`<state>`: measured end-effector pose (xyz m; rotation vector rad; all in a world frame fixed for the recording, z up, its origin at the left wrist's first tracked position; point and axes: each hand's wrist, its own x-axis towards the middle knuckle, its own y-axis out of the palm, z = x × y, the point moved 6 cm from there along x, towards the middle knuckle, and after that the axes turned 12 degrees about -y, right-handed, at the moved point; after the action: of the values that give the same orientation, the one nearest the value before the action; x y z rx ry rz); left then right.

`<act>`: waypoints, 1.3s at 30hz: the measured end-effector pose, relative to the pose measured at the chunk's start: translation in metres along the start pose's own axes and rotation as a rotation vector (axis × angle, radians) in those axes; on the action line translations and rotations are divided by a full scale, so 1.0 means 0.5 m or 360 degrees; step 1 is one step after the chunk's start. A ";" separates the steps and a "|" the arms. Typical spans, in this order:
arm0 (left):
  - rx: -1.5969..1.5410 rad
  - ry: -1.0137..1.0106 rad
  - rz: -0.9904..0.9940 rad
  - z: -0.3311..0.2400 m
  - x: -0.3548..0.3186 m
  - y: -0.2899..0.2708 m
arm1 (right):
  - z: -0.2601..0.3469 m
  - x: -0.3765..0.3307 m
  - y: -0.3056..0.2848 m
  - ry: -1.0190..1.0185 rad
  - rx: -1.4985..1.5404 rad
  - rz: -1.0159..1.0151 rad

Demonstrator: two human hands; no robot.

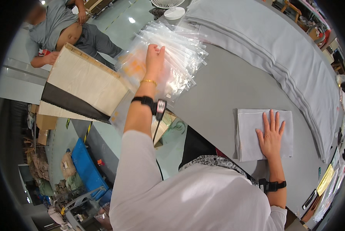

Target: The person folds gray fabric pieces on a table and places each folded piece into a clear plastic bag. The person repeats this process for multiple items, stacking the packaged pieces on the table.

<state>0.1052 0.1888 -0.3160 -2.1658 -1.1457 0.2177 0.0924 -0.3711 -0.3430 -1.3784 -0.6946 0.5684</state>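
Note:
My left hand (pixel 154 61) reaches out to a fanned pile of clear plastic zip bags (pixel 177 57) at the far left of the grey table (pixel 218 88), its fingers resting on the top bag. My right hand (pixel 271 135) lies flat, fingers spread, on a folded grey cloth (pixel 249 133) near the table's front edge. Both wrists carry black bands.
A long stack of grey cloths (pixel 280 50) runs along the table's far and right side. A wooden board (pixel 82 82) leans at the left. Another person (pixel 60 27) sits beyond it. A white fan base (pixel 174 12) stands at the back. Boxes and bags crowd the floor at lower left.

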 end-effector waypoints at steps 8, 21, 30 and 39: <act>0.0547 -0.0356 0.0193 0.065 0.082 0.070 | 0.002 0.044 -0.009 -0.0006 -0.0004 -0.0062; 0.0384 -0.0162 0.0062 0.073 0.062 0.064 | -0.020 0.037 0.007 0.0012 0.0056 -0.0188; -0.0216 0.0785 0.0904 -0.264 -0.356 -0.024 | 0.126 0.052 -0.249 -0.0550 0.0260 -0.0897; -0.0018 0.1022 0.1419 -0.372 -0.628 -0.038 | 0.193 -0.004 -0.254 -0.0894 0.0646 -0.0481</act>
<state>-0.0159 -0.1394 -0.2107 -2.3525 0.2015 -0.1097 0.0158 -0.3218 -0.2118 -0.7130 -1.1434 0.8103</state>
